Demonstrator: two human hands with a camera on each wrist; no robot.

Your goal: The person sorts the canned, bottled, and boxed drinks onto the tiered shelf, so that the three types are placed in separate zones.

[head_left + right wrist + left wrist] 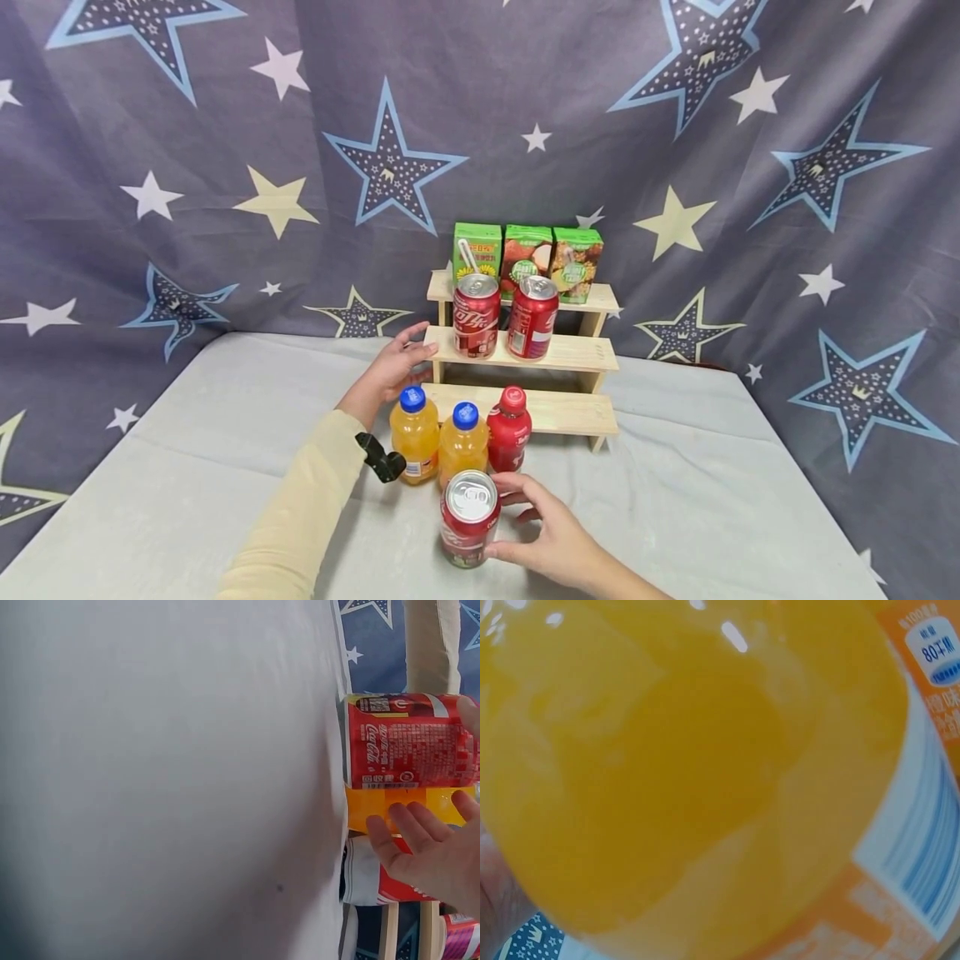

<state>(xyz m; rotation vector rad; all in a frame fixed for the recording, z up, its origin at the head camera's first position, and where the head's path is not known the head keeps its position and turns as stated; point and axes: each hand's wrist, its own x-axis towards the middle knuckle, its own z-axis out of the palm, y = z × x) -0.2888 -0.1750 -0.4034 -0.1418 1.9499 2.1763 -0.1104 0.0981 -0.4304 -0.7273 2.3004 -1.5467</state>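
A red cola can [469,521] stands upright on the table at the front. My right hand [551,533] is at its right side, thumb and index finger on either side of it, the other fingers spread loosely. In the right wrist view the thumb overlaps the can [412,742] near its top, and the index fingertip shows just beside it. With fingers extended, my left hand [396,364] touches the left end of the wooden stand's middle shelf [570,352]. An orange drink bottle [690,765] fills the left wrist view and hides most of that hand.
Two blue-capped orange drink bottles [414,433] and a red bottle [510,433] stand before the stand's bottom shelf [562,410]. Two red cans [476,321] occupy the middle shelf. Several green-topped drink cartons [527,258] line the top one. A star-patterned curtain [487,50] hangs behind.
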